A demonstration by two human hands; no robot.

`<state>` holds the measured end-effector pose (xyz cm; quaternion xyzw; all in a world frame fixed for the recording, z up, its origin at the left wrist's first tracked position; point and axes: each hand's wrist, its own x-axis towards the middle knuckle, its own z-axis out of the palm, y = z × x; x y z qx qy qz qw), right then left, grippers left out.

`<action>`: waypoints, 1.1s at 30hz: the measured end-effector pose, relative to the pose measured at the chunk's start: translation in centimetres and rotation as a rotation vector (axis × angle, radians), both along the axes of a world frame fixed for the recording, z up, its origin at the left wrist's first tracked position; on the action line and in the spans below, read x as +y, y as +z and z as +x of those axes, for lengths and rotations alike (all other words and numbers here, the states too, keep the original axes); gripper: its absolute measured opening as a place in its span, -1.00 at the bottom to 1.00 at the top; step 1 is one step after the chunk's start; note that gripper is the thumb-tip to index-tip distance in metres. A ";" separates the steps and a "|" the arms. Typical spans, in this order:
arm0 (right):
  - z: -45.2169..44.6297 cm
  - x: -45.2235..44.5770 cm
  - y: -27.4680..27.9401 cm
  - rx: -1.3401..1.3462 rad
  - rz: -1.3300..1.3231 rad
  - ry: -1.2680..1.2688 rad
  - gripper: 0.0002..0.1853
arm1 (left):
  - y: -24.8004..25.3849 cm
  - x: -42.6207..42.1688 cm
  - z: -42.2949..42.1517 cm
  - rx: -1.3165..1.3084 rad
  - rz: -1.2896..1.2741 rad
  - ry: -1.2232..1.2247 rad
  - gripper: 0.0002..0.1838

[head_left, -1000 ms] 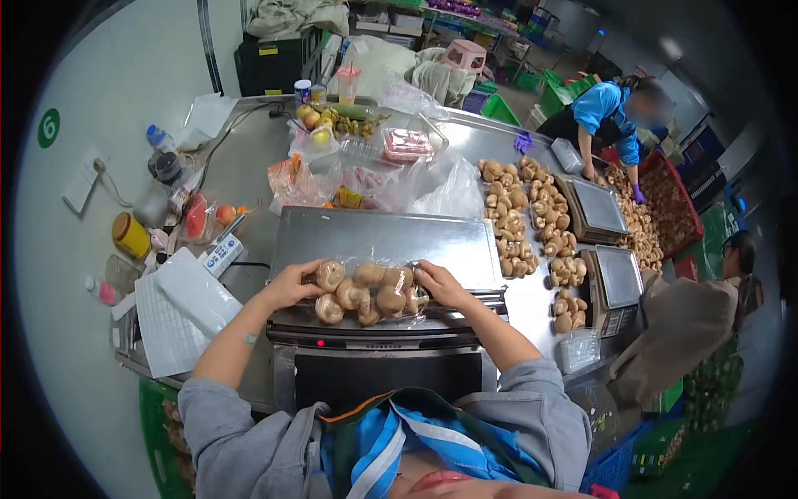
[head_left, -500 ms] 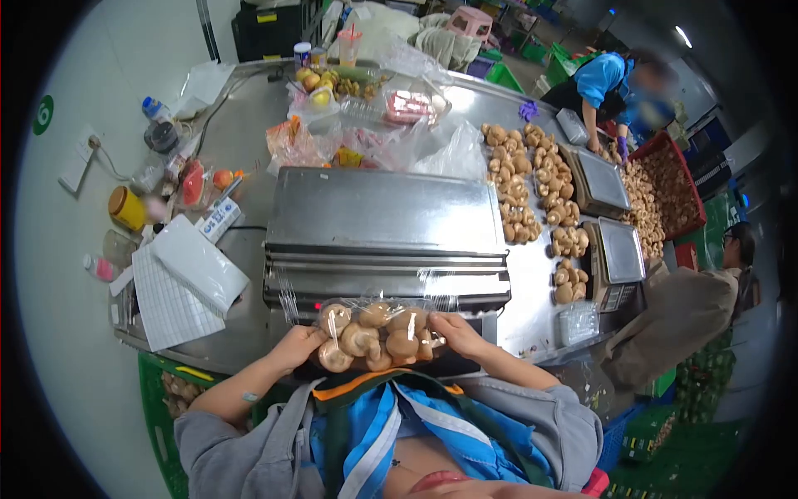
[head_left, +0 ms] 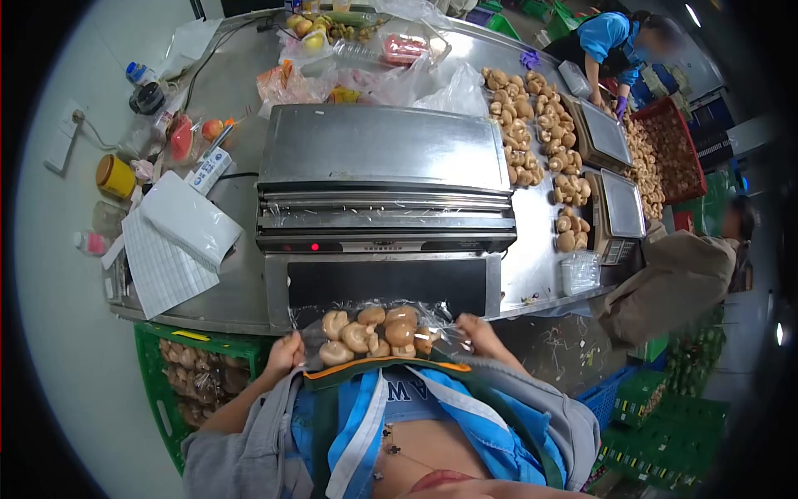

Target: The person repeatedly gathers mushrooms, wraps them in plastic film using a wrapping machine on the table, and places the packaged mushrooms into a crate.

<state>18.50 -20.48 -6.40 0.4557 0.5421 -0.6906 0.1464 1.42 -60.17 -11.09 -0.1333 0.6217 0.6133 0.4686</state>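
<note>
A pack of brown mushrooms [head_left: 357, 336] under transparent plastic film sits close against my body, at the front edge of the wrapping machine's black plate [head_left: 366, 284]. My left hand [head_left: 287, 353] is closed on the film at the left end of the pack. On the other end, my right hand [head_left: 475, 333] pinches the film, which is drawn out sideways between hand and mushrooms. Behind the plate stands the metal wrapping machine [head_left: 386, 150], a red light glowing on its front and scraps of film on its bars.
Mushroom heaps [head_left: 519, 125], two scales [head_left: 622, 204] and plastic trays [head_left: 580, 273] lie to the right. A co-worker in blue [head_left: 605, 41] leans over mushrooms beside a red crate [head_left: 669, 150]. Papers [head_left: 179, 237] lie left; a green crate of mushroom packs [head_left: 199, 374] stands below.
Both hands have moved outward from the pack, stretching the film at its ends. The pack is nearer my body, and the machine's black plate now shows. My view has tilted down.
</note>
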 end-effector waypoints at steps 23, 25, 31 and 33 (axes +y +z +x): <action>-5.0 -3.9 13.9 0.804 0.096 1.170 -0.74 | 9.6 11.1 11.0 -0.354 0.558 -0.220 -0.77; -4.9 -4.6 12.8 0.642 0.017 1.256 -0.77 | 9.7 10.8 12.1 -0.447 0.587 -0.183 -0.77; -3.8 -8.5 10.4 0.633 -0.108 1.336 -0.75 | 12.8 9.2 14.0 -0.365 0.637 -0.212 -0.82; -3.0 -9.8 9.2 0.524 -0.242 1.399 -0.73 | 12.4 8.2 14.6 -0.310 0.651 -0.184 -0.81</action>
